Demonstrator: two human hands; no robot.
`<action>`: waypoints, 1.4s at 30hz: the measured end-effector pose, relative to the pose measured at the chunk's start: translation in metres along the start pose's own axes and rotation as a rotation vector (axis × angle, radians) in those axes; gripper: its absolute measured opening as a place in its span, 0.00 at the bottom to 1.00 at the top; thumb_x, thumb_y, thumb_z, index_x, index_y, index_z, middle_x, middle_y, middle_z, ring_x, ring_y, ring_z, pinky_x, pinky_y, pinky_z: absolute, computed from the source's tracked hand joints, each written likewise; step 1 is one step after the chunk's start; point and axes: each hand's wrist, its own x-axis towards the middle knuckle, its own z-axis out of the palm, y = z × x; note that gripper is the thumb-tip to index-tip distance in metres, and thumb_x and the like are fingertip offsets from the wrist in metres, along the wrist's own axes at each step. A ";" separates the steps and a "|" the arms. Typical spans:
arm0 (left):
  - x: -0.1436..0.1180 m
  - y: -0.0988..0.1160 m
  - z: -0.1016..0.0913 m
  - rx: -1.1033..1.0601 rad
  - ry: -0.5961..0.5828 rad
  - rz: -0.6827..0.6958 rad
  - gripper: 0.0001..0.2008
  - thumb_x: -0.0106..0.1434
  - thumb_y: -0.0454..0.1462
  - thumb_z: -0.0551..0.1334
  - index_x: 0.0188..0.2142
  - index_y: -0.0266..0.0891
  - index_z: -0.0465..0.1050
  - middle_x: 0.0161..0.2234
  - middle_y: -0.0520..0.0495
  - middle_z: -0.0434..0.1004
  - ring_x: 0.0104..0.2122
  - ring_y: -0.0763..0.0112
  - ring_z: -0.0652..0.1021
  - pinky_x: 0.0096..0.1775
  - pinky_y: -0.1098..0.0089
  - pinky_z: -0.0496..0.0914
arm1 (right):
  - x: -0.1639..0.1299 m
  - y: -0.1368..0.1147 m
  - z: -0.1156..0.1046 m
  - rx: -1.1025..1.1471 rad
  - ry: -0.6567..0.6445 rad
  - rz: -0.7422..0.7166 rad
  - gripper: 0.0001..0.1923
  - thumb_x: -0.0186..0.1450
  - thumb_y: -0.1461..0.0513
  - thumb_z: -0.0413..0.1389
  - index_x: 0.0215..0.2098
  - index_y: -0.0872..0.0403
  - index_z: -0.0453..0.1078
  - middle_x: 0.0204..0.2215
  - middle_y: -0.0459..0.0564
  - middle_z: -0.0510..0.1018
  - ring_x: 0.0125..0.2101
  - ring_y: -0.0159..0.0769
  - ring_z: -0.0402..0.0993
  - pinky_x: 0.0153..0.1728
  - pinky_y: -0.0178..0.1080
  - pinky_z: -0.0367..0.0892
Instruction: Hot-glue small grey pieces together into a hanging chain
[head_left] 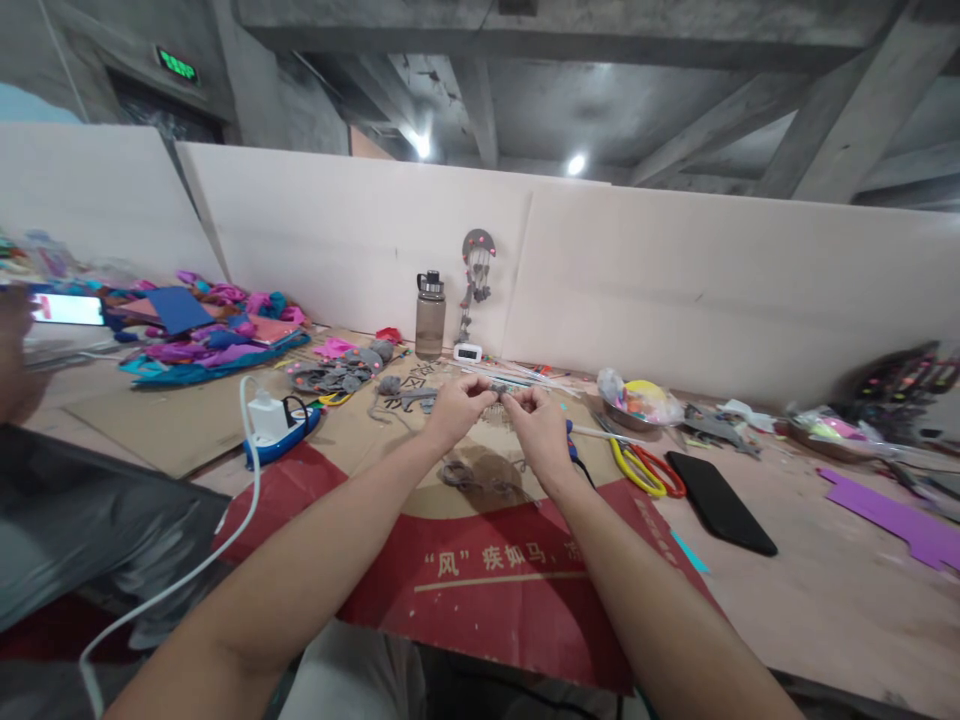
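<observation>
Both my arms reach forward over the table. My left hand and my right hand meet above the cardboard sheet, fingers pinched on a small grey felt piece held between them. Below the hands, a couple of grey ring-shaped felt bits lie on the cardboard. More grey felt shapes with pink dots sit to the left of the hands.
A water bottle and small clock stand by the white back wall. Scissors with yellow and red handles and a black phone lie right. A power strip with white charger sits left, by coloured felt. Another person's hand is far left.
</observation>
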 end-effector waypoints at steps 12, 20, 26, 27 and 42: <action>0.003 -0.009 -0.005 -0.207 -0.322 -0.226 0.08 0.50 0.37 0.62 0.31 0.35 0.74 0.27 0.47 0.74 0.21 0.77 0.70 0.21 0.75 0.64 | 0.008 0.009 -0.009 0.079 -0.109 0.119 0.10 0.53 0.55 0.54 0.25 0.55 0.67 0.16 0.41 0.65 0.17 0.27 0.54 0.19 0.31 0.49; 0.004 -0.007 -0.010 0.049 -0.319 -0.115 0.14 0.52 0.41 0.63 0.36 0.34 0.75 0.23 0.50 0.71 0.22 0.77 0.70 0.22 0.76 0.64 | 0.005 0.008 -0.014 -0.166 -0.166 -0.042 0.09 0.54 0.57 0.54 0.26 0.55 0.69 0.17 0.42 0.69 0.19 0.29 0.61 0.22 0.32 0.52; 0.003 -0.007 -0.011 0.275 -0.314 -0.066 0.10 0.53 0.40 0.61 0.29 0.34 0.74 0.19 0.52 0.69 0.19 0.78 0.68 0.22 0.76 0.61 | 0.001 0.006 -0.015 -0.363 -0.188 -0.203 0.07 0.57 0.60 0.53 0.30 0.54 0.72 0.27 0.48 0.76 0.29 0.34 0.69 0.31 0.35 0.59; 0.004 -0.009 -0.011 0.305 -0.304 -0.029 0.08 0.52 0.39 0.61 0.28 0.34 0.74 0.19 0.52 0.70 0.20 0.78 0.68 0.22 0.76 0.61 | 0.001 0.007 -0.015 -0.363 -0.198 -0.214 0.07 0.58 0.60 0.53 0.30 0.54 0.72 0.28 0.49 0.76 0.30 0.35 0.69 0.32 0.35 0.59; 0.008 -0.013 -0.010 0.237 -0.063 -0.024 0.04 0.49 0.35 0.59 0.23 0.35 0.68 0.20 0.54 0.66 0.22 0.78 0.65 0.25 0.75 0.59 | 0.001 0.018 -0.009 -0.134 -0.260 -0.106 0.16 0.59 0.55 0.52 0.40 0.56 0.70 0.17 0.40 0.60 0.20 0.31 0.57 0.23 0.34 0.53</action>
